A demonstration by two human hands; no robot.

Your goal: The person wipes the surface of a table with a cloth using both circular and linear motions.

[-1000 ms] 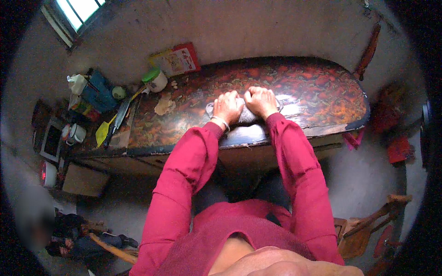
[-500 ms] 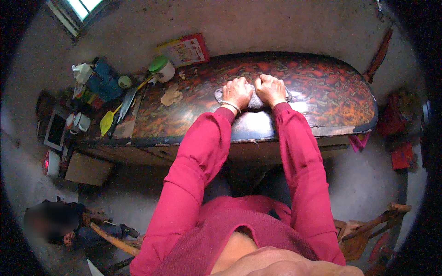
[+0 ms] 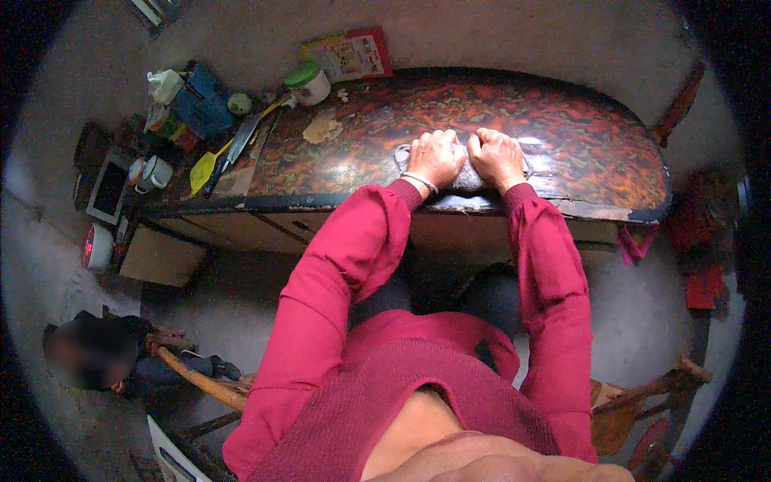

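Observation:
A grey cloth [image 3: 467,178] lies bunched on the dark, red-patterned countertop [image 3: 578,132], close to its front edge. My left hand [image 3: 438,157], with a bangle at its wrist, is closed over the cloth's left part. Curled fingers of my right hand [image 3: 495,157] press on its right part, just beside the left hand. Bits of the cloth show between the hands and past their outer sides. Most of it is hidden under my fingers. The surface around the hands has a bright sheen.
Left on the counter are a green-lidded jar [image 3: 308,83], a knife [image 3: 237,145], a yellow spatula [image 3: 202,172], a white enamel mug [image 3: 155,174] and a blue bag [image 3: 205,100]. A picture board [image 3: 353,56] leans on the wall. A person [image 3: 152,365] sits at lower left; a wooden chair [image 3: 642,402] stands at lower right.
My view has shifted, so the counter sits a little higher and further right in it. Both hands have come nearer the counter's front edge with the cloth, still gripping it.

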